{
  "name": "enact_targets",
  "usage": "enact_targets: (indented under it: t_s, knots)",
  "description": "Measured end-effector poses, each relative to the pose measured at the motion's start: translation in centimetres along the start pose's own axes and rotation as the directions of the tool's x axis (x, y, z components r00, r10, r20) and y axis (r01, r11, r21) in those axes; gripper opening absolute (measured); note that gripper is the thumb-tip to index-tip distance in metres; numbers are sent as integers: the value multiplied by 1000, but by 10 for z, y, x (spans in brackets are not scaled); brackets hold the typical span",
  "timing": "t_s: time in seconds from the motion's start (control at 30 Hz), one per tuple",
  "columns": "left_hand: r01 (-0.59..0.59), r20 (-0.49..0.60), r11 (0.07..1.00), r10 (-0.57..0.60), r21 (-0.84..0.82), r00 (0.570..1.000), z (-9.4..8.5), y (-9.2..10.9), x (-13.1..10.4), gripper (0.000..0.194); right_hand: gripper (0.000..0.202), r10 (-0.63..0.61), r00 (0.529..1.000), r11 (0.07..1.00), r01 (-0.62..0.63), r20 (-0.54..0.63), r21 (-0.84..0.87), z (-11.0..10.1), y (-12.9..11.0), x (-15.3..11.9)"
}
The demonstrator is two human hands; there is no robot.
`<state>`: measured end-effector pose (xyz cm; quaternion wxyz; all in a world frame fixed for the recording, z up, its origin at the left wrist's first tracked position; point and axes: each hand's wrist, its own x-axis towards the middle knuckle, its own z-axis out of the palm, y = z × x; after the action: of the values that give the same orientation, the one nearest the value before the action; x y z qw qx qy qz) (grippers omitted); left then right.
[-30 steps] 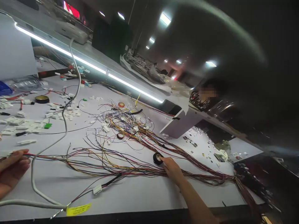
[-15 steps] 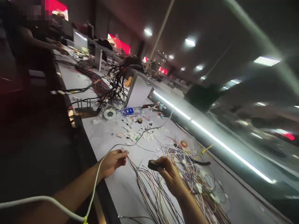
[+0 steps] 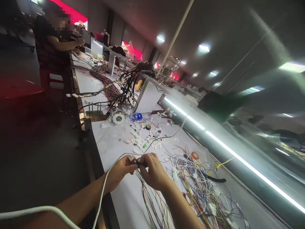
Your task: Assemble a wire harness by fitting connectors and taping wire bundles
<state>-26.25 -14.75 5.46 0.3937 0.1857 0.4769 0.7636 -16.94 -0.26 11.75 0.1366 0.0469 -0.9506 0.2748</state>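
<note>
**Right hand (image 3: 153, 171) gripping black tape roll (image 3: 140, 163)**

The left hand (image 3: 120, 171) is pinching a white connector (image 3: 131, 157) right beside the black tape roll. Wires (image 3: 145, 192) are hanging below, over the desk (image 3: 126, 202); loose connectors (image 3: 137, 138) are lying beyond.

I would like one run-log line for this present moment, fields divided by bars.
left hand: holds white connector | right hand: holds black tape roll beside connector | wires: below both hands | bottle: lying on table

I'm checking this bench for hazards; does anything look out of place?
The slim white cable looks stray: it runs across the white worktop and in front of the left forearm, where it might snag. Nothing looks spilled.
</note>
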Motion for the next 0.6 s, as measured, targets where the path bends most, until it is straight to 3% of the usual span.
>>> enact_targets:
  t_s: [0.1,0.17,0.23,0.33,0.37,0.43,0.5,0.53,0.6]
  knots:
    - [-52,-60,990,60,133,996,1,0,1,22,21,52,999,998,-52,12,16,3,9,6]
    - [-73,-39,975,82,210,996,-2,2,4,24,19,113,994,991,-113,8,67,8,17,10]
    - [-113,-13,942,123,317,992,-7,5,8,22,20,199,977,974,-189,-74,125,17,22,12]
    - [-196,-4,886,218,421,976,-12,12,16,17,32,448,874,879,-392,-189,273,33,19,9]
    - [-208,1,888,228,411,974,-13,14,18,18,35,547,824,805,-468,-147,365,38,15,5]
    - [-174,45,921,168,348,985,-14,17,23,20,35,654,754,608,-568,55,555,46,5,-4]
    - [-93,111,953,63,288,992,-14,18,26,21,33,637,744,471,-584,203,662,48,-4,-13]
    - [-55,127,963,22,265,992,-14,18,27,21,33,619,755,464,-575,217,674,47,-6,-17]
    - [10,124,974,-39,225,992,-15,17,28,22,35,596,788,557,-545,156,626,44,-10,-23]
